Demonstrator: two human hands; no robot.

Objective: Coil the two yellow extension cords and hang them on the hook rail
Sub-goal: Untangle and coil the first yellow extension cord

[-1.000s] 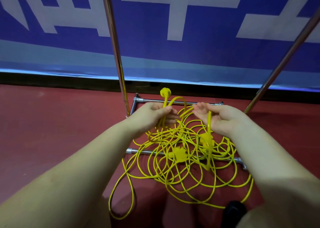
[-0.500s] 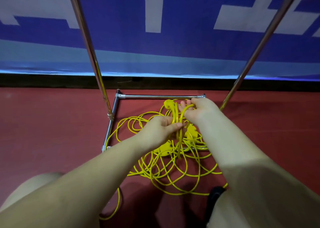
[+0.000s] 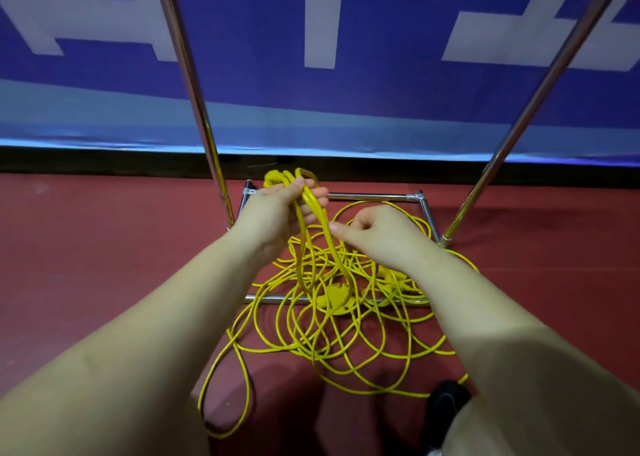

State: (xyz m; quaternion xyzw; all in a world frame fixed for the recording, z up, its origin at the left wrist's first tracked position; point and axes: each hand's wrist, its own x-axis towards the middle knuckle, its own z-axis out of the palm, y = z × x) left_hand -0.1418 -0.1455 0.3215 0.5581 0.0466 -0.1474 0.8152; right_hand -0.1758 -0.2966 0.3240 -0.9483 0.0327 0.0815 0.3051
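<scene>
Blue banner [image 3: 381, 109] w/ white block shapes fills the upper bkgd, black strip along its base. Red floor [image 3: 104, 265] below it takes up the lower part of the view. Chrome rack frame stands on the floor: two slanted uprights, left upright [image 3: 194, 95] and right upright [image 3: 540, 95], plus a rectangular base of tubes, rear base bar [image 3: 374, 197] and front base bar [image 3: 266, 298], the latter partly covered by cord. Hook rail itself not visible. Yellow extension cords [image 3: 346, 334] lie in one loose tangled heap across the base and out onto the floor toward the camera; cannot separate cord 1 from cord 2 in the heap. One long loop [image 3: 227, 396] trails out front-left. Yellow socket block [image 3: 334, 299] sits mid-heap, near the front bar. Both forearms bare, reaching in from the bottom corners. Left hand [image 3: 273, 213] raised above the heap, fingers curled round a small bundle of cord strands [image 3: 313, 209]; plug end [image 3: 275, 178] and a short loop stick out above the fist, strands hang down from it into the heap. Right hand [image 3: 377, 233] just right of those hanging strands, fingers curled loosely, thumb tip touching one strand; whether it pinches the strand: cannot tell. Dark object [image 3: 446, 400] at lower right edge, ID unclear.
</scene>
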